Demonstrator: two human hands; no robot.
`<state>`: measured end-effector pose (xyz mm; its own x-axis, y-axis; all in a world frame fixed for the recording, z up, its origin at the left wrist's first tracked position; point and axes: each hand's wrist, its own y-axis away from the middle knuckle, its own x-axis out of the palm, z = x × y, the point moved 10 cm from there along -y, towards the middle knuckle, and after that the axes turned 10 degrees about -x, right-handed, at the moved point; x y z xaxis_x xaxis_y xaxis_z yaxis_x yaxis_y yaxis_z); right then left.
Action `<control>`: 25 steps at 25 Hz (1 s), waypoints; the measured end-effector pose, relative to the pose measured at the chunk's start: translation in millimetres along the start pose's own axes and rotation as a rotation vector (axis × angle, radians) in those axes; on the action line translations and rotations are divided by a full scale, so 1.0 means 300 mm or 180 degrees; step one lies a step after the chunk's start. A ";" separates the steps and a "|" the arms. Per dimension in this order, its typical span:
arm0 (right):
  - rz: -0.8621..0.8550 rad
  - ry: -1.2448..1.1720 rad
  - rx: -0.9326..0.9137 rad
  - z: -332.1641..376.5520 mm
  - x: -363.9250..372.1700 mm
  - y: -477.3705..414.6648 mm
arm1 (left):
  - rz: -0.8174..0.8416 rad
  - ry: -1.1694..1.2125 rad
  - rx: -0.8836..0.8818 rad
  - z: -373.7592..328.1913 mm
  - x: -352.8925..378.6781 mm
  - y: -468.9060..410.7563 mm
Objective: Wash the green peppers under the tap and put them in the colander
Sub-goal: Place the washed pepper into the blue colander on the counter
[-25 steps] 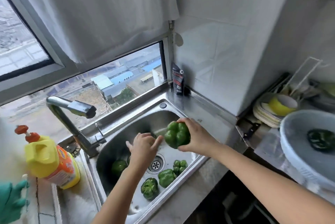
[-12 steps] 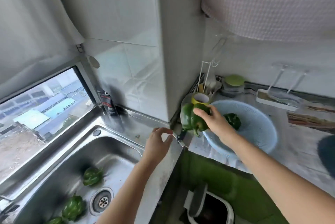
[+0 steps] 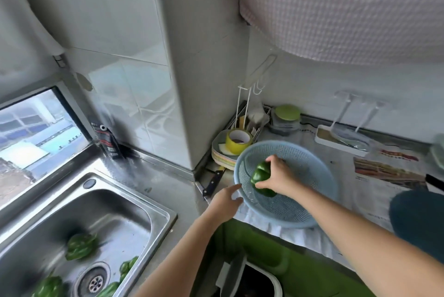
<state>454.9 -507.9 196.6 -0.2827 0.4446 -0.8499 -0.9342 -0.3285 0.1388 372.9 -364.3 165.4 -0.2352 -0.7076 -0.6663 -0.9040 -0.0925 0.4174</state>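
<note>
My right hand point(image 3: 280, 176) grips a green pepper point(image 3: 260, 175) low inside the light blue colander point(image 3: 319, 171), which stands on the counter to the right of the sink. My left hand point(image 3: 225, 200) hovers with fingers apart at the colander's left rim and holds nothing. Whether it touches the rim I cannot tell. In the steel sink point(image 3: 125, 200) at lower left lie several more green peppers, one by the back wall point(image 3: 80, 246), one right of the drain point(image 3: 128, 268), and others at the bottom edge point(image 3: 48, 287).
A black-handled knife point(image 3: 213, 182) lies in the gap between sink and counter. Stacked plates with a yellow tape roll point(image 3: 237, 140) sit behind the colander. Newspaper point(image 3: 389, 171) covers the counter. A bin point(image 3: 252, 280) stands below the counter edge. A dark bottle point(image 3: 109, 143) stands by the window.
My right hand carried the pepper from above the sink to the right and down into the colander. My left hand followed to the colander's rim. The view swung right.
</note>
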 end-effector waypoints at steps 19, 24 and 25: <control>-0.0296 0.0170 -0.1219 0.297 -0.061 -0.122 | -0.0481 0.0684 -0.0186 0.112 -0.163 0.045; -0.0170 -0.0271 -0.1905 0.634 0.049 -0.068 | -0.1278 0.0986 -0.0843 0.412 -0.337 0.209; -0.0038 -0.0264 -0.2025 0.695 0.109 -0.058 | -0.1449 0.0926 -0.1052 0.495 -0.363 0.258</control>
<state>416.6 -313.9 272.3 -0.3128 0.5059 -0.8039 -0.6328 -0.7421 -0.2208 275.5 -190.4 178.4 0.2956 -0.7035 -0.6463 -0.7216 -0.6077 0.3315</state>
